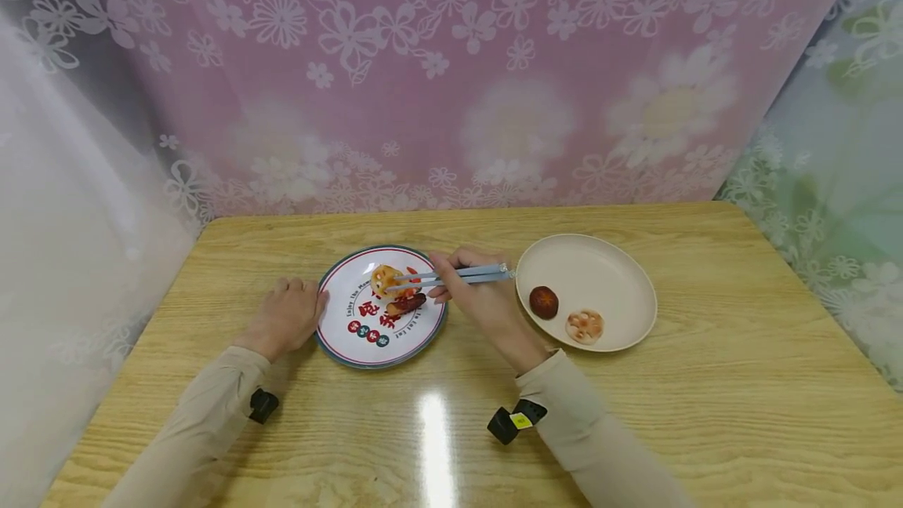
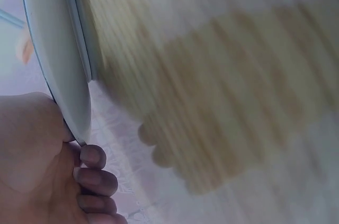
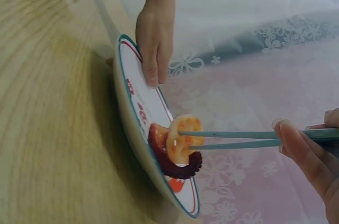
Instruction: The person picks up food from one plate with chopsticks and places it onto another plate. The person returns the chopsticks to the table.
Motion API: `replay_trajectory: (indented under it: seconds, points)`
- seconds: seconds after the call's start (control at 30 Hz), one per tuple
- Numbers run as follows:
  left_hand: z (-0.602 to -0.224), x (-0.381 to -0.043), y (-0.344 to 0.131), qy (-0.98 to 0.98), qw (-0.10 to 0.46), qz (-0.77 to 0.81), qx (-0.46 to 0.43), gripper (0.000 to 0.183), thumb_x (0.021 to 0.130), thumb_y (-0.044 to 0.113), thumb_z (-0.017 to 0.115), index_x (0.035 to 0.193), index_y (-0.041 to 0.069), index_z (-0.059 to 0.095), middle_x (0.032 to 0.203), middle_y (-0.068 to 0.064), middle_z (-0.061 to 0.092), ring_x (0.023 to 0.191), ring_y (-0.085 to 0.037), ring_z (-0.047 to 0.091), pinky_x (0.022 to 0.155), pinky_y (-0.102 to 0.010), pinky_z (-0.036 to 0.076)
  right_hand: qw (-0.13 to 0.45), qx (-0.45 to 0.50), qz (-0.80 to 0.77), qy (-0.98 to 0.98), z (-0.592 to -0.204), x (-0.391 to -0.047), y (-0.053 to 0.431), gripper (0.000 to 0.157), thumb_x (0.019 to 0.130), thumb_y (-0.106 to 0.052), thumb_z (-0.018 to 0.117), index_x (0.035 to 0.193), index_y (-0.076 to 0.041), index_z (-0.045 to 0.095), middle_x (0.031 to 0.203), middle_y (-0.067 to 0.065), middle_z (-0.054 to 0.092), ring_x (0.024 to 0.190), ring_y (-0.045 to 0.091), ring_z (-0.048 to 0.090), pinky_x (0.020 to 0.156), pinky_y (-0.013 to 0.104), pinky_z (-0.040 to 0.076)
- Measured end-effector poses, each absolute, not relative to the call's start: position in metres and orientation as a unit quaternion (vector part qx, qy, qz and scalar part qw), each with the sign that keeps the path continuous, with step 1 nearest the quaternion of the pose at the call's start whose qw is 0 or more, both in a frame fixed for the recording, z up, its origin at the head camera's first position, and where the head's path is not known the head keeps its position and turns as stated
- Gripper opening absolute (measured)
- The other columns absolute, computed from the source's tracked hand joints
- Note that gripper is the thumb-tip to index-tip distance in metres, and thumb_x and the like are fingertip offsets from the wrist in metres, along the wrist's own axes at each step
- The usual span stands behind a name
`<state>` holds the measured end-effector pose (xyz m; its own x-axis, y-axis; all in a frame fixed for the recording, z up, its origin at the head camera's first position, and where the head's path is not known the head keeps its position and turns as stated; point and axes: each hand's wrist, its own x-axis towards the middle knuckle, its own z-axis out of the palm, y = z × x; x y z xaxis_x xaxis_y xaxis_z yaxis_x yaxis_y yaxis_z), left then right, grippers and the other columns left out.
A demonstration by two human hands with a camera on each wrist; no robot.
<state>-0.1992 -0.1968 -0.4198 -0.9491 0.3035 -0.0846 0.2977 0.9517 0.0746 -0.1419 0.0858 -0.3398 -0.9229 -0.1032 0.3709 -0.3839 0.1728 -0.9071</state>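
My right hand point(image 1: 474, 288) holds a pair of light blue chopsticks point(image 1: 466, 276). Their tips touch a browned lotus root slice point(image 3: 183, 138) over the white patterned plate point(image 1: 367, 257); whether the slice is lifted clear I cannot tell. Beside it on that plate lies a dark red curled piece with a bumpy edge, like an octopus tentacle point(image 3: 180, 171). Something bright red point(image 3: 176, 185) shows partly behind it. My left hand point(image 1: 292, 312) grips the plate's left rim, thumb side above and fingertips point(image 2: 95, 181) curled at the edge.
To the right stands a beige oval plate point(image 1: 607, 265). It bears a brown mushroom cap point(image 1: 544, 302) with a star cut and another lotus root slice point(image 1: 585, 327). Both plates rest on a wood-grain table point(image 1: 719, 382). A pink flowered cloth point(image 1: 437, 124) hangs behind the table.
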Motion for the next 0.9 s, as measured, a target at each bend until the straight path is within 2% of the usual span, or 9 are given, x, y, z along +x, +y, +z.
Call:
replay_trajectory:
  seconds: [0.23,0.4,0.63,0.73,0.9]
  points:
    - [-0.421,-0.199,-0.198,0.986,0.050,0.027,0.156,0.036,0.104,0.024,0.036,0.099,-0.007,0.052,0.095,-0.027,0.057,0.095,-0.044,0.051,0.084,-0.057,0.044,0.138,0.170,0.633,-0.742,-0.347,-0.140,0.075,0.021,0.093,0.002,0.060,0.074,0.011,0.063,0.071,0.025,0.067,0.058,0.038,0.067,0.051,0.042,0.055]
    - [-0.421,-0.199,-0.198,0.986,0.041,0.033,0.161,0.035,0.104,0.024,0.036,0.096,-0.005,0.052,0.090,-0.024,0.057,0.091,-0.043,0.051,0.081,-0.056,0.045,0.131,0.172,0.651,-0.727,-0.353,-0.142,0.065,0.022,0.093,0.001,0.061,0.073,0.010,0.062,0.071,0.026,0.067,0.058,0.039,0.067,0.052,0.042,0.055]
    - [-0.419,-0.198,-0.197,0.983,0.030,0.021,0.180,0.032,0.104,0.020,0.038,0.090,-0.005,0.052,0.083,-0.023,0.058,0.089,-0.042,0.056,0.084,-0.051,0.042,0.117,0.169,0.669,-0.714,-0.362,-0.146,0.051,0.022,0.093,-0.001,0.062,0.074,0.009,0.062,0.073,0.024,0.068,0.062,0.040,0.068,0.054,0.044,0.056]
    - [-0.419,-0.198,-0.197,0.983,0.032,0.023,0.178,0.033,0.104,0.021,0.037,0.091,-0.005,0.052,0.083,-0.023,0.058,0.089,-0.042,0.055,0.083,-0.052,0.042,0.112,0.165,0.674,-0.711,-0.364,-0.146,0.047,0.022,0.094,-0.003,0.062,0.074,0.008,0.061,0.072,0.023,0.068,0.061,0.036,0.069,0.054,0.041,0.056]
    - [-0.419,-0.199,-0.197,0.984,0.047,0.024,0.173,0.034,0.105,0.022,0.035,0.092,-0.005,0.052,0.084,-0.023,0.057,0.089,-0.042,0.054,0.083,-0.053,0.042,0.113,0.154,0.665,-0.722,-0.364,-0.145,0.046,0.021,0.093,-0.003,0.063,0.074,0.005,0.061,0.069,0.018,0.069,0.057,0.018,0.069,0.052,0.031,0.056]
